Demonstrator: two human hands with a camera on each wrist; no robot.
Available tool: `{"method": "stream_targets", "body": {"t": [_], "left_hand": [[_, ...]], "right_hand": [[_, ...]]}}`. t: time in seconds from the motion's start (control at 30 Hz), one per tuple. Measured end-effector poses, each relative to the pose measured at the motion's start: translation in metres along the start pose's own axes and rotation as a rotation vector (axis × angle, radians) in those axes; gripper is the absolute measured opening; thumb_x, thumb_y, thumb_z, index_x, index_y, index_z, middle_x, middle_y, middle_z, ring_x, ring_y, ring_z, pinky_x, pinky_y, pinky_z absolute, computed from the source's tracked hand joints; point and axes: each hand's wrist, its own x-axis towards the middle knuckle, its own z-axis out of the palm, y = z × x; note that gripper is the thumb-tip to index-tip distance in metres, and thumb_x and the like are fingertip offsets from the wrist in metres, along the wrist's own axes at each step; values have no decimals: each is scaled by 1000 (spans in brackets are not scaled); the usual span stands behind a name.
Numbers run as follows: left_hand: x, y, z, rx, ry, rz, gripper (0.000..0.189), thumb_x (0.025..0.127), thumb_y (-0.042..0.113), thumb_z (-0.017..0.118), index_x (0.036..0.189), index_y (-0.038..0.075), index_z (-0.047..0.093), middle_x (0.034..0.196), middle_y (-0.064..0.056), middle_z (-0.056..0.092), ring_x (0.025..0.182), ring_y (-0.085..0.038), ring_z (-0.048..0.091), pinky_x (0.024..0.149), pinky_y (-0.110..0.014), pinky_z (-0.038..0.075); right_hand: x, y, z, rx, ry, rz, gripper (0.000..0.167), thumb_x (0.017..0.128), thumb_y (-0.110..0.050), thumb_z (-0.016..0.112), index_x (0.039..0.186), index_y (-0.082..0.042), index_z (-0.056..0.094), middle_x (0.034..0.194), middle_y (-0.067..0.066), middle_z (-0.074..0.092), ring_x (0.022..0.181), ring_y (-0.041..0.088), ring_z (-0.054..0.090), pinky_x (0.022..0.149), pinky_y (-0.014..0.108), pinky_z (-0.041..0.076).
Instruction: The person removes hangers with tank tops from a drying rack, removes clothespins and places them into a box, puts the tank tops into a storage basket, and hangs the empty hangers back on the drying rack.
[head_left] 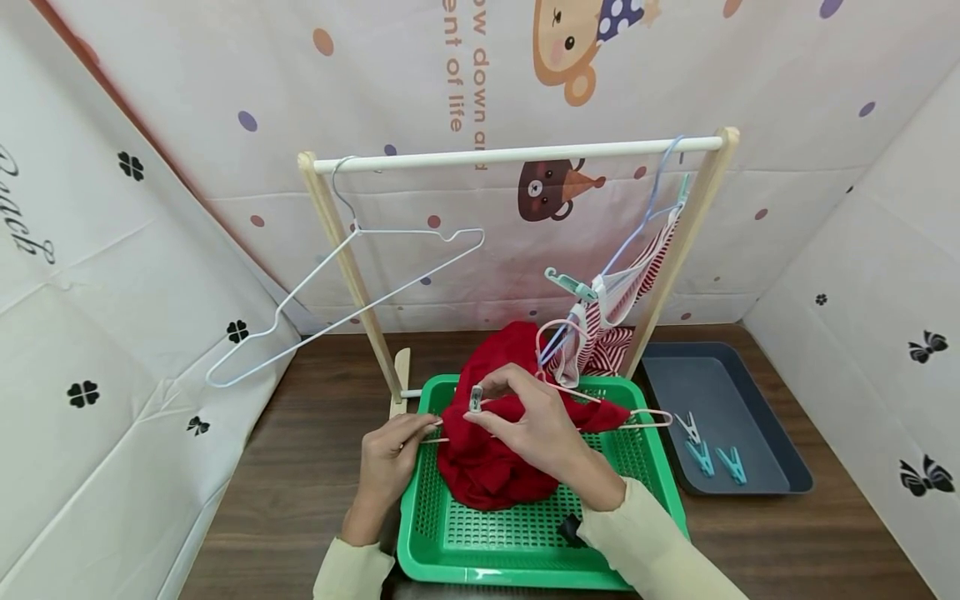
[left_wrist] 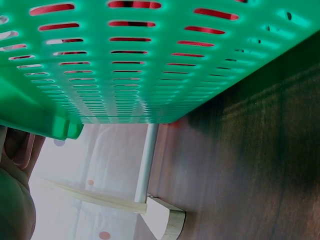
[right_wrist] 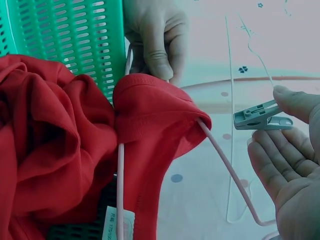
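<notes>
In the head view, a red garment (head_left: 491, 467) lies bunched in a green basket (head_left: 517, 575), draped over a pink hanger (head_left: 652, 417). My left hand (head_left: 390, 458) pinches the left end of that hanger beside the basket's rim. Between thumb and fingertips, my right hand (head_left: 536, 425) holds a pale grey clothespin (head_left: 476, 398) above the garment. From the right wrist view, the clothespin (right_wrist: 260, 117) is apart from the red cloth, and the hanger passes through the garment, which shows a white label (right_wrist: 118, 225).
A wooden rack with a white bar (head_left: 517, 156) stands behind. On it hang a white hanger (head_left: 352, 312) and a blue hanger (head_left: 648, 217) bearing red-striped cloth (head_left: 630, 283) with green clips. A grey tray (head_left: 750, 400) holds several clothespins (head_left: 701, 458) at right.
</notes>
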Motion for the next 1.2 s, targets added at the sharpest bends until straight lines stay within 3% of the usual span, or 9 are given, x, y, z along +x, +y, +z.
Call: {"method": "stream_targets", "body": {"t": [0.27, 0.7, 0.83, 0.9, 0.97, 1.07, 1.2], "left_hand": [[1, 1, 1, -23, 0, 1, 32, 80, -22, 78, 105, -2, 81, 95, -11, 79, 82, -29, 76, 83, -19, 59], [1, 2, 0, -27, 6, 1, 30, 82, -21, 78, 105, -2, 81, 95, -11, 79, 82, -29, 76, 82, -20, 60], [0, 1, 0, -20, 7, -1, 34, 78, -24, 78, 105, -2, 81, 95, -10, 79, 82, -28, 76, 82, -20, 60], [0, 0, 0, -19, 6, -4, 33, 79, -23, 78, 105, -2, 81, 95, -11, 79, 83, -29, 76, 83, -20, 60], [0, 0, 0, -19, 7, -6, 31, 81, -22, 78, 105, -2, 81, 95, -11, 79, 82, -30, 76, 84, -20, 59], [0, 1, 0, -18, 10, -5, 30, 82, -22, 78, 105, -2, 81, 95, -11, 79, 82, -30, 76, 83, -21, 60], [1, 2, 1, -7, 12, -9, 34, 79, -24, 78, 104, -1, 82, 95, -10, 79, 82, -28, 76, 81, -20, 59]], "right_hand": [[-9, -2, -14, -24, 39, -31, 44, 80, -3, 94, 114, -11, 68, 110, -2, 71, 100, 16, 68, 89, 33, 60], [-30, -7, -49, -118, 163, -2, 52, 73, 4, 95, 116, -11, 71, 107, -1, 73, 96, 16, 70, 86, 22, 57], [-34, -7, -62, -131, 217, -30, 40, 86, -21, 93, 117, -8, 72, 105, 2, 74, 94, 17, 71, 84, 17, 54], [-36, -7, -70, -126, 237, -31, 42, 92, -37, 87, 116, -6, 72, 105, 5, 74, 96, 16, 70, 86, 16, 54], [-37, -5, -77, -98, 251, -22, 46, 94, -41, 83, 116, -3, 72, 105, 9, 73, 96, 17, 70, 90, 18, 55], [-39, -1, -88, -82, 281, 8, 35, 89, -13, 89, 116, 2, 71, 105, 13, 72, 96, 14, 69, 92, 19, 56], [-43, 6, -101, -118, 333, 57, 51, 71, 24, 87, 116, 6, 70, 102, 14, 72, 96, 8, 68, 90, 16, 55]]}}
